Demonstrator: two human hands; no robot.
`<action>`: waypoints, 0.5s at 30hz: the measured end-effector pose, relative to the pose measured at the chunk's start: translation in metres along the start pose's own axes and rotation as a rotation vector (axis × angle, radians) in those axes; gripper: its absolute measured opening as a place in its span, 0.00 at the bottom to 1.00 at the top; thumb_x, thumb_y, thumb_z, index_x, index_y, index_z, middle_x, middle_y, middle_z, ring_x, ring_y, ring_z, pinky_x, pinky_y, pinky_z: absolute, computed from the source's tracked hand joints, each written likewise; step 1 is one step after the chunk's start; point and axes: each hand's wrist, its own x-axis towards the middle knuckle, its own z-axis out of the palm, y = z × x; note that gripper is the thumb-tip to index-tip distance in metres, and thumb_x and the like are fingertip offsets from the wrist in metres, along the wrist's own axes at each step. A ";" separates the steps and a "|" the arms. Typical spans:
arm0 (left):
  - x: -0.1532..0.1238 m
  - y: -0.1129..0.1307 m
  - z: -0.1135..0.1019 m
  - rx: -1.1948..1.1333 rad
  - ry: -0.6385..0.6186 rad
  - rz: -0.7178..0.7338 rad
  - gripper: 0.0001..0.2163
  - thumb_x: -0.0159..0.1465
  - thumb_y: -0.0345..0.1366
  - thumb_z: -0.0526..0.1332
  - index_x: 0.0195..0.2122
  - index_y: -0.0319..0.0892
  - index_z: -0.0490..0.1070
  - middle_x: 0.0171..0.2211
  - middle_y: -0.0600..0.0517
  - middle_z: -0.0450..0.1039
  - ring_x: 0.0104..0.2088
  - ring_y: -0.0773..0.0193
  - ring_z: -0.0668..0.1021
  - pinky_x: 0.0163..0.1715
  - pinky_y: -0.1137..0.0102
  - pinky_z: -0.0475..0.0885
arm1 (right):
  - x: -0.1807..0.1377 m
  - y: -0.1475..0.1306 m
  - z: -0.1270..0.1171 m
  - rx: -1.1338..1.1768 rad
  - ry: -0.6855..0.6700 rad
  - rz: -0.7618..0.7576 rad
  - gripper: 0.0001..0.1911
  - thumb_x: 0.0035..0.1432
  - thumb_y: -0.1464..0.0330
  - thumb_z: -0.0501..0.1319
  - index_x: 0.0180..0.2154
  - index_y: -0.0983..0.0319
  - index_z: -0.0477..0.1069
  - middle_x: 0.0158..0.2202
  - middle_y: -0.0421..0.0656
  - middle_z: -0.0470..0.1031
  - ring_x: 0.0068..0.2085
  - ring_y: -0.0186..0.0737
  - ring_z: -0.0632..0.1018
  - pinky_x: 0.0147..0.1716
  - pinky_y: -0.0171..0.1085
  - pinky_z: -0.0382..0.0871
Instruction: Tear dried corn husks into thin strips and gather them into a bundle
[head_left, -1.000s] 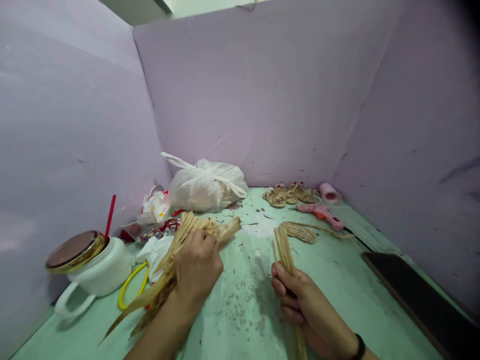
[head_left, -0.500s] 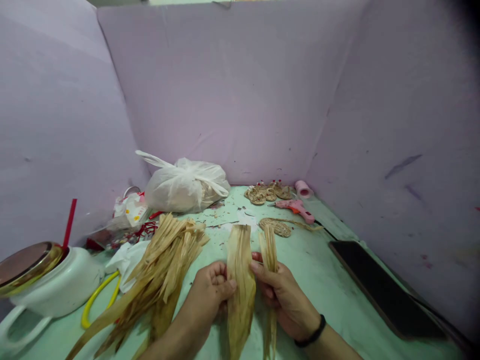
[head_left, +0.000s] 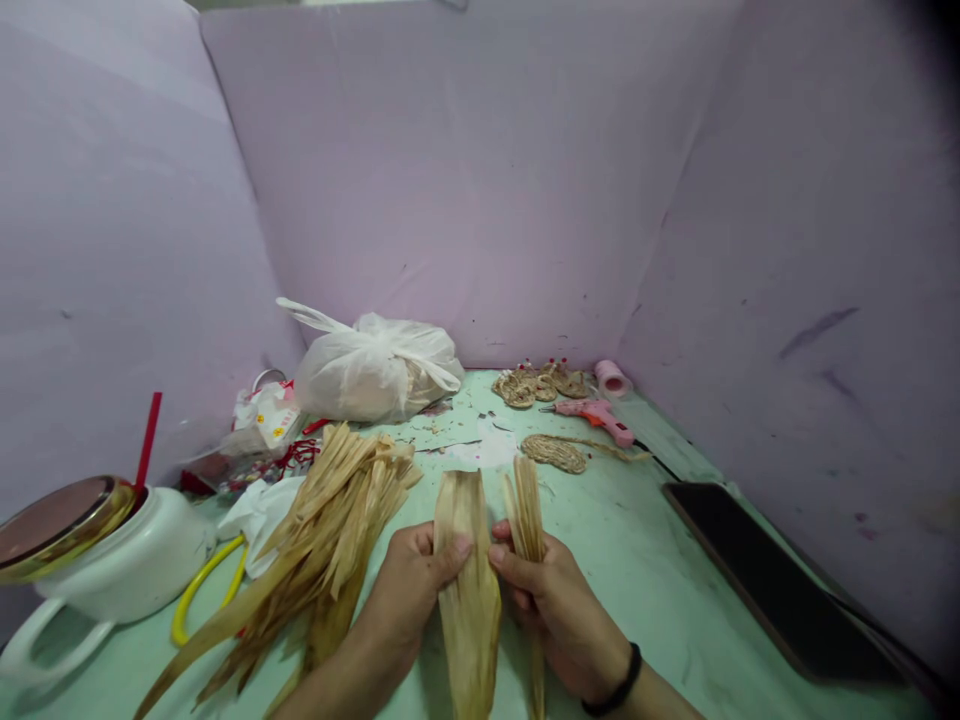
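Near the desk's [head_left: 660,570] front edge, left hand [head_left: 414,588] and right hand [head_left: 553,602] pinch the broad husk [head_left: 469,600], right also clasping thin strips [head_left: 527,505]; tearing along the grain seems wisest.

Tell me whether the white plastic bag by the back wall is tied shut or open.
Tied shut: the white plastic bag has its handles knotted across the top, one loose end sticking out to the left.

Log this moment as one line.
left hand: grips wide husk | right hand: holds strips, thumb on husk | husk pile: on table, left of hands
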 end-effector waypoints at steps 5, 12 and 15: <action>0.001 0.002 -0.001 0.400 0.292 0.136 0.12 0.44 0.40 0.65 0.17 0.36 0.68 0.15 0.53 0.66 0.18 0.68 0.66 0.18 0.75 0.60 | -0.001 -0.003 0.002 -0.227 0.105 -0.186 0.15 0.36 0.63 0.67 0.27 0.64 0.68 0.17 0.35 0.65 0.19 0.30 0.62 0.16 0.31 0.50; -0.003 0.004 0.010 0.316 0.033 0.090 0.12 0.46 0.41 0.64 0.19 0.35 0.72 0.16 0.51 0.69 0.20 0.65 0.70 0.21 0.73 0.64 | -0.002 -0.001 0.001 -0.259 0.006 -0.103 0.18 0.38 0.57 0.65 0.18 0.63 0.63 0.11 0.33 0.58 0.15 0.27 0.57 0.15 0.32 0.47; -0.002 0.005 0.005 0.129 0.025 0.030 0.12 0.46 0.41 0.65 0.24 0.35 0.74 0.18 0.50 0.71 0.19 0.64 0.71 0.24 0.70 0.67 | 0.003 -0.003 -0.005 -0.242 0.035 -0.035 0.21 0.40 0.54 0.63 0.16 0.61 0.57 0.08 0.31 0.53 0.13 0.25 0.52 0.14 0.32 0.41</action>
